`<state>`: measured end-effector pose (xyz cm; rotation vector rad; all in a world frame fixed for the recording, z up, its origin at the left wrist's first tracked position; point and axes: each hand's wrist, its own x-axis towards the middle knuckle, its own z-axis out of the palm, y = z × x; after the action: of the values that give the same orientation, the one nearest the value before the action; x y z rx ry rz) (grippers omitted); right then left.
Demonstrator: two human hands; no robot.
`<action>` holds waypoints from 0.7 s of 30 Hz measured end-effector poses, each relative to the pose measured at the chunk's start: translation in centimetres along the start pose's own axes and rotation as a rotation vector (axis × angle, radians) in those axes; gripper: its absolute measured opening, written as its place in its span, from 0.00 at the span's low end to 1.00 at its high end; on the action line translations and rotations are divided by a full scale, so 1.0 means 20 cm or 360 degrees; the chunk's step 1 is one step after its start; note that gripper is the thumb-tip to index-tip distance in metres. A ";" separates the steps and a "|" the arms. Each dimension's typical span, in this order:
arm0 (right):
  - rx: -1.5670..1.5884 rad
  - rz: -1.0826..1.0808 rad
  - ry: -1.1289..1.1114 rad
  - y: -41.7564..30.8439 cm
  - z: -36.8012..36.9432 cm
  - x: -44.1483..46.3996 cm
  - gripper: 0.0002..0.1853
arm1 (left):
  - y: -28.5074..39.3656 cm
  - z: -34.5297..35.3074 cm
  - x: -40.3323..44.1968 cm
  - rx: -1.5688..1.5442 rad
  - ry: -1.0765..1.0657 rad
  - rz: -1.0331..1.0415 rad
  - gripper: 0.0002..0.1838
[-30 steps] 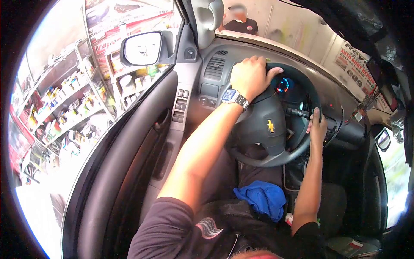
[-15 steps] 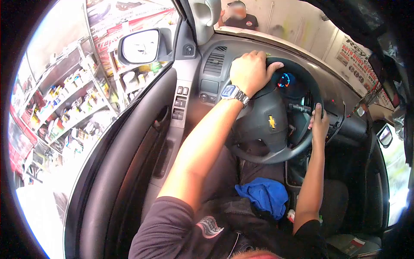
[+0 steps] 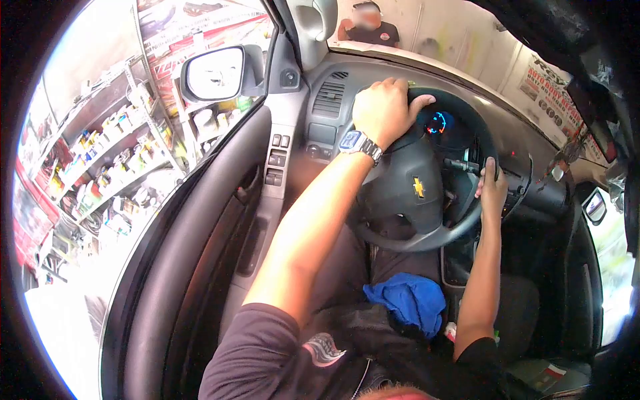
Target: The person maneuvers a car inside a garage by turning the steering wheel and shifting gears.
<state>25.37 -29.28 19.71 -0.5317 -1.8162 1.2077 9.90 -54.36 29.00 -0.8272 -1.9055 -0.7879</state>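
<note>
Both of my hands are on a black steering wheel [image 3: 460, 235] with a gold emblem at its hub. My left hand [image 3: 385, 115], with a silver watch [image 3: 359, 145] on its wrist, wraps over the upper left of the rim, thumb stretched along it. On the right side of the rim, my right hand [image 3: 492, 190] is closed around it. A stalk [image 3: 461, 165] sticks out beside that hand. Behind the wheel glows the instrument cluster [image 3: 437, 123] in blue and red. A blue cloth [image 3: 410, 300] lies crumpled on my lap.
At left are the door with window switches [image 3: 277, 159] and a side mirror [image 3: 213, 73]. Outside stand shelves [image 3: 110, 160] full of bottles and cans. Beyond the windshield a person [image 3: 370, 27] in a dark shirt stands near a wall. A sign [image 3: 553, 100] hangs at right.
Both hands keep their places on the wheel, which looks nearly unchanged. The view has shifted very slightly. Outside, the person's raised hand has moved closer to their head.
</note>
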 end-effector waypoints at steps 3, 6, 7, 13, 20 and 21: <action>0.0033 -0.0019 -0.0021 0.00 0.01 0.01 0.30 | -0.01 0.01 0.01 -0.0001 0.0024 0.0015 0.30; 0.0008 -0.0018 -0.0052 0.01 0.01 0.03 0.29 | -0.02 0.02 0.01 -0.0012 0.0008 -0.0006 0.29; -0.0013 0.0001 -0.0073 0.03 0.00 0.04 0.29 | -0.01 0.00 0.00 -0.0014 -0.0037 -0.0045 0.28; 0.0347 0.0170 0.0299 0.32 0.10 -0.33 0.32 | -0.23 -0.04 -0.60 -0.0537 0.0375 -0.0685 0.22; -0.0884 -0.0777 0.0248 -0.45 0.45 0.25 0.34 | 0.04 -0.13 -1.37 -0.1509 -0.2040 -0.0569 0.14; -0.0866 -0.0722 -0.0142 -0.64 0.58 0.23 0.39 | 0.13 -0.24 -1.14 -0.1500 -0.1813 -0.0280 0.14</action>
<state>14.67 -37.57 31.29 -0.3312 -2.1967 0.4334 22.93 -61.96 11.11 -2.0135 -2.5632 -1.5915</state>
